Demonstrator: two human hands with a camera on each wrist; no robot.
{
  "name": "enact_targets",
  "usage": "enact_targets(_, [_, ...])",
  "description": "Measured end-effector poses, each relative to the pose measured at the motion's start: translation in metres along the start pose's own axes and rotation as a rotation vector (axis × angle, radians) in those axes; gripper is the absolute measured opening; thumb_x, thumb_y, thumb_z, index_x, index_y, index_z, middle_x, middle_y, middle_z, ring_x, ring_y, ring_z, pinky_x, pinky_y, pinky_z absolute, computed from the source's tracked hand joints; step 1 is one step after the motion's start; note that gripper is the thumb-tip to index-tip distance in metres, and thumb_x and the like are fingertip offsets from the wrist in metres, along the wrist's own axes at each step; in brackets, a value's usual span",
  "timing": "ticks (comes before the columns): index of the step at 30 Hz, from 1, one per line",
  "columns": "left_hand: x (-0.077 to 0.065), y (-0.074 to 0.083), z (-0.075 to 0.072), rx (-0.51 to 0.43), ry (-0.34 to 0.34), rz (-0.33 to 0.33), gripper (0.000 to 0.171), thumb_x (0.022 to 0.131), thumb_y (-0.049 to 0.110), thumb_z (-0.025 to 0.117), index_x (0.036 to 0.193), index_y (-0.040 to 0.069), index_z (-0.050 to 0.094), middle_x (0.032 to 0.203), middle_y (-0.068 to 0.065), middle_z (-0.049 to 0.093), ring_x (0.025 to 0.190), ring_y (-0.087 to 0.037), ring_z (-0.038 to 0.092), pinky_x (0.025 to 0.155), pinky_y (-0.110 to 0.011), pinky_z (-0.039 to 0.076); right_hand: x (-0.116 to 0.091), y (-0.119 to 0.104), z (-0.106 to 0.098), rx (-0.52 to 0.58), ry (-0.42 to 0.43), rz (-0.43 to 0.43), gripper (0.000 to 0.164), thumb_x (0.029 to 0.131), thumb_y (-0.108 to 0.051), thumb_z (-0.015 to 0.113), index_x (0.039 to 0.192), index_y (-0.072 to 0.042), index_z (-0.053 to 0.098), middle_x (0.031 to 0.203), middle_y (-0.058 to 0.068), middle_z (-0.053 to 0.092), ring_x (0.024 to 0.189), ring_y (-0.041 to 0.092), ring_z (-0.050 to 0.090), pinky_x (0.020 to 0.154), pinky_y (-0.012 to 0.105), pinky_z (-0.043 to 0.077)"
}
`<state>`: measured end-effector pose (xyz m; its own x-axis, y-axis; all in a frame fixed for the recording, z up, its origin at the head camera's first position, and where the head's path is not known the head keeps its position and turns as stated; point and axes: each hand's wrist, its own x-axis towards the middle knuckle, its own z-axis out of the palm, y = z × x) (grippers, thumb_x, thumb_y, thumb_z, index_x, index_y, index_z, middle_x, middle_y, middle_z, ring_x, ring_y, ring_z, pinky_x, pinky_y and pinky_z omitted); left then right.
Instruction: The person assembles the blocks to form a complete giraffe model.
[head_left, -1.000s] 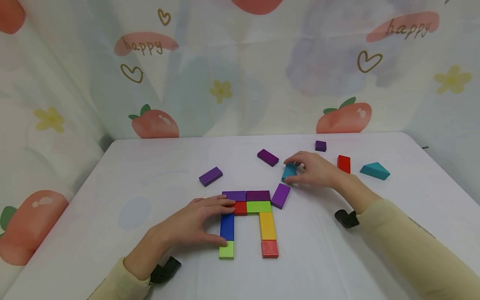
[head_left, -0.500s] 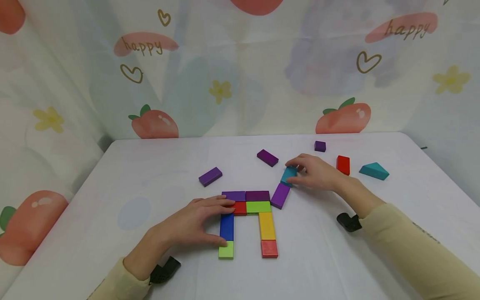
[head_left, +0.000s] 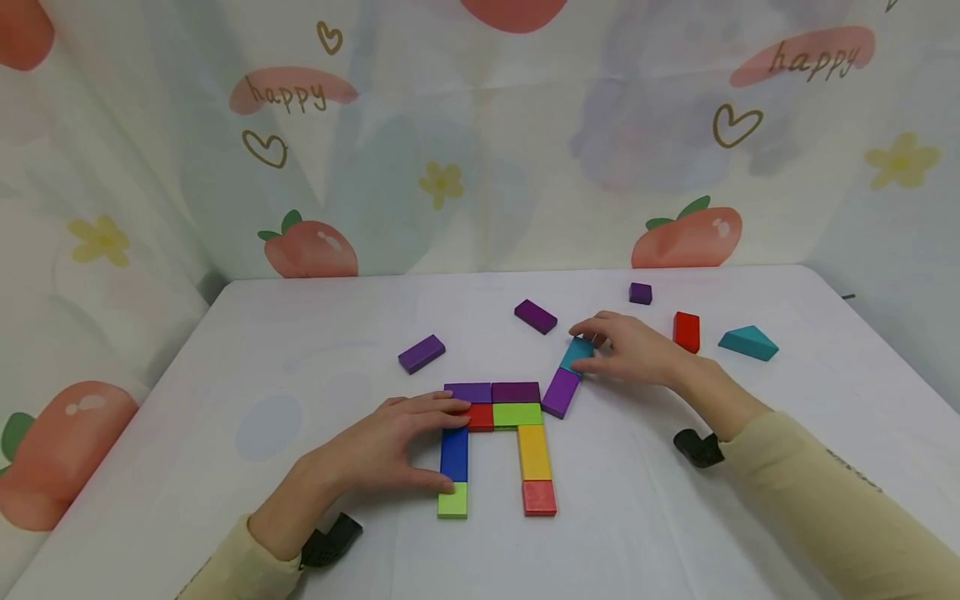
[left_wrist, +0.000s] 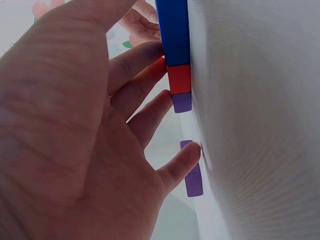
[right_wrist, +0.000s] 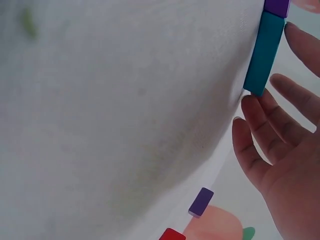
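Note:
My left hand [head_left: 386, 442] rests with extended fingers along the left side of a block arch. Its thumb touches near the joint of a blue block [head_left: 454, 458] and a lime block [head_left: 452, 504]; its fingertips reach a red block [head_left: 482, 417] and a violet block [head_left: 471, 392]. My right hand [head_left: 630, 348] holds a teal block [head_left: 576, 353] between thumb and fingers, flat on the table. One end of it meets a slanted purple block [head_left: 561, 392], whose lower corner lies against the arch's upper right. In the right wrist view, fingertips touch the teal block's [right_wrist: 265, 52] far end.
The arch also has a dark purple block [head_left: 516, 392], a green block [head_left: 517, 413], a yellow block [head_left: 535, 452] and a light red block [head_left: 539, 498]. Loose pieces include purple blocks [head_left: 422, 354], a small purple cube [head_left: 641, 293], a red block [head_left: 686, 332] and a teal triangle [head_left: 748, 342].
My right hand has brought the teal block slightly nearer, closing the gap to the slanted purple block and lining it up with that block. The left hand has stayed in place.

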<state>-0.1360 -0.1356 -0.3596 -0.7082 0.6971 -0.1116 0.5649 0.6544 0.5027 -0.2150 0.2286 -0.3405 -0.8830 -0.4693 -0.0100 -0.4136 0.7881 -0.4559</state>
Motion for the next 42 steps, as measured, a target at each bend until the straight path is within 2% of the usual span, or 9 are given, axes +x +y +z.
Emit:
enact_targets(8, [-0.001,-0.001,0.000,0.002,0.005,0.009,0.072,0.082,0.054,0.079,0.145,0.025,0.058,0.156,0.009,0.042,0.149,-0.018,0.025,0.117,-0.055,0.025,0.003,0.002,-0.005,0.022,0.040,-0.016,0.051,0.094,-0.025,0.074,0.136,0.000,0.060,0.123,0.015,0.062,0.112,0.033,0.058,0.094,0.051,0.051])
enact_targets(18, [0.000,-0.001,0.000,0.000,0.007,0.015,0.073,0.082,0.055,0.079,0.145,0.025,0.058,0.156,0.010,0.042,0.149,-0.017,0.025,0.117,-0.054,0.024,0.026,-0.002,-0.009,0.075,0.040,0.038,0.048,0.097,-0.020,0.068,0.140,-0.003,0.057,0.137,0.019,0.055,0.122,0.038,0.053,0.099,0.056,0.048])
enact_targets(25, [0.000,0.000,-0.001,0.007,0.001,-0.006,0.074,0.081,0.055,0.079,0.145,0.025,0.058,0.156,0.010,0.042,0.149,-0.017,0.025,0.118,-0.053,0.023,0.049,-0.005,-0.007,0.053,0.016,-0.028,0.046,0.097,-0.016,0.067,0.139,0.000,0.056,0.142,0.020,0.052,0.126,0.040,0.052,0.103,0.056,0.044])
enact_targets(32, [0.000,0.000,-0.001,-0.001,0.000,-0.008,0.074,0.081,0.055,0.079,0.145,0.025,0.057,0.156,0.010,0.042,0.149,-0.017,0.025,0.118,-0.054,0.023,0.064,-0.009,-0.002,0.022,-0.060,-0.077,0.045,0.097,-0.013,0.066,0.140,0.000,0.057,0.150,0.022,0.045,0.135,0.041,0.044,0.111,0.055,0.036])
enact_targets(35, [-0.001,-0.001,-0.001,-0.004,0.000,-0.008,0.074,0.081,0.055,0.079,0.145,0.026,0.058,0.156,0.011,0.042,0.149,-0.017,0.026,0.118,-0.054,0.023,0.067,-0.013,0.001,-0.011,-0.080,-0.092,0.045,0.097,-0.014,0.066,0.138,0.001,0.059,0.149,0.024,0.045,0.135,0.041,0.044,0.110,0.054,0.037])
enact_targets(37, [-0.001,-0.001,-0.001,-0.007,-0.002,-0.006,0.073,0.081,0.055,0.079,0.145,0.026,0.058,0.156,0.010,0.042,0.149,-0.018,0.026,0.117,-0.054,0.023,0.067,-0.015,0.002,-0.027,-0.081,-0.097,0.044,0.096,-0.015,0.066,0.136,0.002,0.060,0.146,0.025,0.047,0.129,0.041,0.049,0.108,0.053,0.041])
enact_targets(42, [-0.001,-0.002,0.000,-0.003,-0.003,-0.004,0.073,0.081,0.055,0.079,0.145,0.026,0.058,0.156,0.010,0.042,0.149,-0.019,0.026,0.117,-0.056,0.023,0.065,-0.018,0.003,-0.002,-0.090,-0.059,0.047,0.093,-0.015,0.070,0.136,0.002,0.061,0.144,0.023,0.048,0.115,0.035,0.060,0.100,0.048,0.049])
